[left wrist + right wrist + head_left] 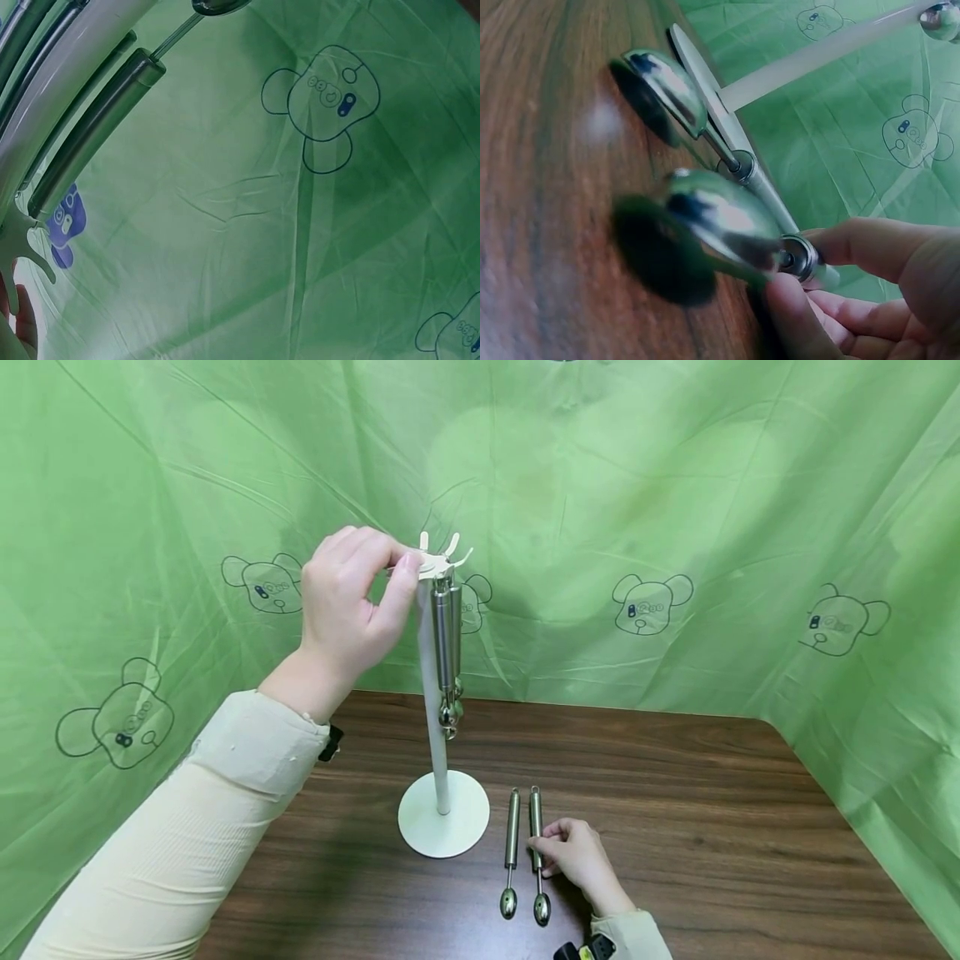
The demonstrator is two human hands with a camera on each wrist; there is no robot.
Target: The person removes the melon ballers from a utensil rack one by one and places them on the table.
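Observation:
My left hand [356, 589] is raised at the top of a white stand [443, 839], pinching one arm of its hooked crown between thumb and fingers. From the crown's hooks hang several steel scoops [446, 639], bowls downward; the left wrist view shows one hanging handle [97, 135] close by. Down on the table, my right hand [581, 860] pinches the handle of a steel scoop [542, 908] from its right side. This scoop's oval bowl [724, 217] faces down toward the wood. A second, similar scoop [512, 835] lies parallel to its left.
The dark wooden table [675, 793] carries the stand's round base, left of the two lying scoops. Green curtains [555, 468] printed with bear heads enclose the table at the back and sides.

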